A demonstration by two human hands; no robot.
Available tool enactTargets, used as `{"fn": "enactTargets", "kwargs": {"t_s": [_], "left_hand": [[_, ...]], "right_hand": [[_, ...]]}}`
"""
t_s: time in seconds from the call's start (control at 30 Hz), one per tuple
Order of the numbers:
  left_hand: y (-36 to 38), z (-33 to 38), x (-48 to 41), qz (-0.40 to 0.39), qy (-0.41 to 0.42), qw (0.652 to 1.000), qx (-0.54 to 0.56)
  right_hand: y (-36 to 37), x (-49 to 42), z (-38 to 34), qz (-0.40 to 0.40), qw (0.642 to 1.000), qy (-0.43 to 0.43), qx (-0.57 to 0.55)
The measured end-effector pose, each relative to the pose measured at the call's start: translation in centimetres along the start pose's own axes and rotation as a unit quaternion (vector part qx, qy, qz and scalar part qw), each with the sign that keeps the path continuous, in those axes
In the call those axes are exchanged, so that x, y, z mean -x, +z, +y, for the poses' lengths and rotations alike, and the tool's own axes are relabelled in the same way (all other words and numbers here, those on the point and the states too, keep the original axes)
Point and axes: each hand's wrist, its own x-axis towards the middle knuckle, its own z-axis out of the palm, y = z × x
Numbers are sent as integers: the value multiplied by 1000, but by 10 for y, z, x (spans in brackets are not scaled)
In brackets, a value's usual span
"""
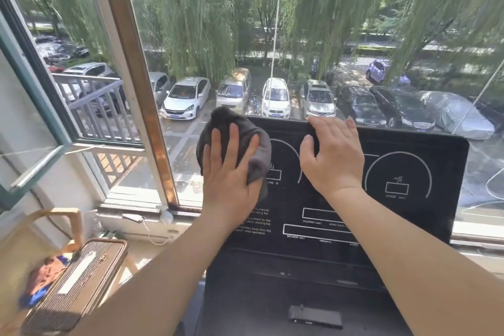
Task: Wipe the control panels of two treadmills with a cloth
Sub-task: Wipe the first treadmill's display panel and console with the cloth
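A black treadmill control panel [409,215] with white dial outlines and printed text faces me in front of a large window. A dark grey cloth [256,150] is bunched over the panel's upper left corner. My left hand [229,172] lies flat on the cloth, fingers spread, pressing it against the panel. My right hand [332,153] rests on the panel's top middle, fingers curled over the upper edge, thumb on the glossy face. No second treadmill is in view.
A small black object [316,318] lies on the console shelf below the panel. At lower left stands a ribbed brown case [76,286] with coloured fabric [43,275] beside it. An open window frame [35,144] is on the left.
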Motion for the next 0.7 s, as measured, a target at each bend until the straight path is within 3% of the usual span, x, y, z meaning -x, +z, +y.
{"fn": "enactTargets", "kwargs": {"t_s": [0.07,0.13,0.2,0.27,0.33,0.43,0.53,0.6,0.7], "left_hand": [[16,17,36,-23,44,999,-14],[31,20,79,-72,177,980,-49],[30,6,92,-126,333,930,-89],[19,-16,63,-123,436,885,-105],[1,-28,18,-87,408,902,-108],[-15,-17,-26,-20,208,975,-76],[-1,28,-18,15,64,998,-23],[16,51,10,-9,101,995,-17],[28,51,52,-110,312,941,-66]], "right_hand": [[1,-1,1,2,1000,0,0],[1,0,2,0,1000,-2,-1],[0,-1,4,-9,1000,-6,-2],[-3,-1,4,-14,1000,-5,-4],[-4,-3,3,-14,1000,5,-7],[-7,-6,2,-34,999,17,-11],[-8,-7,3,-46,999,14,-7],[-9,-8,3,-44,999,16,-12],[-11,-8,4,-51,998,14,-17]]}}
